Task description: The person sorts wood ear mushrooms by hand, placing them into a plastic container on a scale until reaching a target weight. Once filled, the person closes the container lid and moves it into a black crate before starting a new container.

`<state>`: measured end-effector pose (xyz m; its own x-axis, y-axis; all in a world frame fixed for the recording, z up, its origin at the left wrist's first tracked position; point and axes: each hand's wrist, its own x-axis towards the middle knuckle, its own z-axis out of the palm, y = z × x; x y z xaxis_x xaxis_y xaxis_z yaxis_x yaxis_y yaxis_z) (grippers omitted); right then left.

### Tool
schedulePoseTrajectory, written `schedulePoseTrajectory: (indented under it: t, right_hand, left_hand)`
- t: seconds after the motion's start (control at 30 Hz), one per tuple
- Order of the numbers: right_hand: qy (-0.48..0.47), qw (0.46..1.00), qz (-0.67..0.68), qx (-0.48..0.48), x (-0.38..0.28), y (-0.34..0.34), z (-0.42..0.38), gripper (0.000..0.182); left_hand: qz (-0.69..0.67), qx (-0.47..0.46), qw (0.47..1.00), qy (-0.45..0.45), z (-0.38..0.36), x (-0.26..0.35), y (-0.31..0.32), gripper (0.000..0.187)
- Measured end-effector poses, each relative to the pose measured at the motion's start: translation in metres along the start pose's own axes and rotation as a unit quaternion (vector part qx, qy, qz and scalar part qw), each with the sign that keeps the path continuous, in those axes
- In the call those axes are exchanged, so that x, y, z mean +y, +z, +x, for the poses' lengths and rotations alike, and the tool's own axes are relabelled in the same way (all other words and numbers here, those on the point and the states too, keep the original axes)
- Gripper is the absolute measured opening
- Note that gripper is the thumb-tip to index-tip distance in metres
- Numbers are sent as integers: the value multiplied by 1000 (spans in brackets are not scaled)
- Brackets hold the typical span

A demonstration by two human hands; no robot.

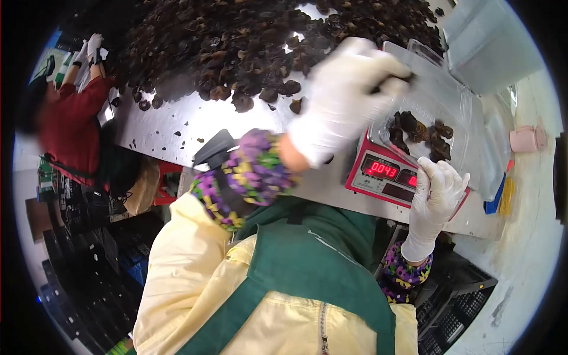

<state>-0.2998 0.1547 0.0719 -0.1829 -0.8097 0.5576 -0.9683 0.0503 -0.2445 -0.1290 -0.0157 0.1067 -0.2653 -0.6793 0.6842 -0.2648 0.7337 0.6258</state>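
My left hand [355, 89], white-gloved and blurred by motion, is above the steel table at the tray's left side, its fingers closed round a dark piece [410, 77]. My right hand [435, 198], also gloved, has its fingertips pinched at the front edge of a clear plastic tray [458, 106]. The tray sits on a red scale [361, 177], whose lit display reads 0.043; a second readout is partly hidden by my right hand. Several dark, curled pieces [417, 130] lie in the tray.
A large pile of dark, curled pieces [207, 47] spreads over the steel table [177, 127]. Another person in a red top [74, 121] works at the far left. Clear containers [491, 41], a pink cup [528, 139] and black crates [458, 296] are on the right.
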Motion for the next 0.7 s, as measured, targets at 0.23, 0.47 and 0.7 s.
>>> schedulePoseTrajectory:
  t: [0.23, 0.47, 0.7]
  right_hand:
    - [-8, 1000, -10, 1, 5, 5, 3, 28]
    - [-11, 996, 46, 81, -1, -9, -10, 31]
    - [-63, 978, 200, -10, -32, 11, -51, 21]
  left_hand:
    - [118, -160, 976, 94, 8, 30, 78, 22]
    - [86, -39, 995, 19, -30, -37, 3, 36]
    - [138, -102, 964, -203, -142, -98, -78, 16]
